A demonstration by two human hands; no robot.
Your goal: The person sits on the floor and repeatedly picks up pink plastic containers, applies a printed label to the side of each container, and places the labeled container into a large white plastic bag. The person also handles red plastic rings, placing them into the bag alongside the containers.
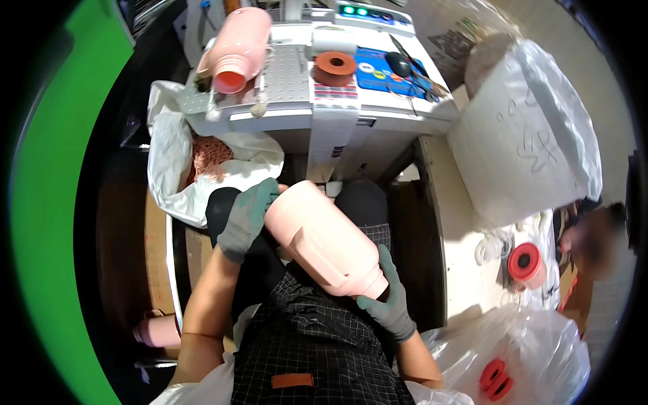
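Observation:
A pale pink plastic jug [324, 236] with a moulded side handle lies tilted over my lap, its neck toward the lower right. My left hand [244, 221], in a grey and green glove, grips the edge of its base at the upper left. At the other end, my gloved right hand [391, 305] is closed round the neck, with thumb and fingers on either side of the dark mouth. Another pink jug [241, 50] lies on the perforated metal plate [287, 71] of the machine ahead, its open mouth facing me.
A brown-orange roll [335, 68] sits above a hanging label strip [331, 131]. Left, a white bag [165, 158] holds pinkish scraps. Right stand a tall white sack [513, 148] and a red-topped pink roll [526, 263]. A clear bag [547, 337] contains red rings.

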